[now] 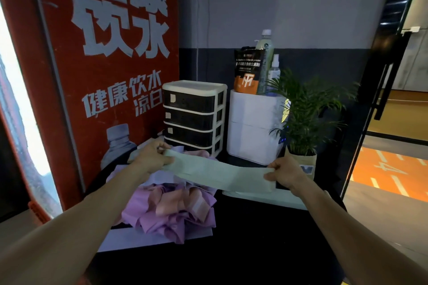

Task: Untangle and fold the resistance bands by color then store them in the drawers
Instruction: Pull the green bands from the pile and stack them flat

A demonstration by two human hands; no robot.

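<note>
While both hands hold it above the dark worktop (254, 238), the pale green band (217, 172) stretches flat between them. Left hand (154, 157) and right hand (286, 174) each pinch an end in their fingers. Pink and purple bands (176, 206) lie heaped below, before the closed drawers (193, 114).

Back wall (289, 2) grey up top, dark band (324, 62) below. Left: big red panel (111, 99) w/ white Chinese lettering & a water bottle graphic; bright glare strip at far left edge. Black bench (243, 238) in front. On it at the rear a white box unit (252, 127) w/ an orange-black pouch (246, 71), tall bottle (265, 53) & spray bottle (274, 71) on top; potted palm (308, 109) just beside. Right: dark door frame (379, 76), orange floor (389, 169) w/ white markings beyond.
</note>
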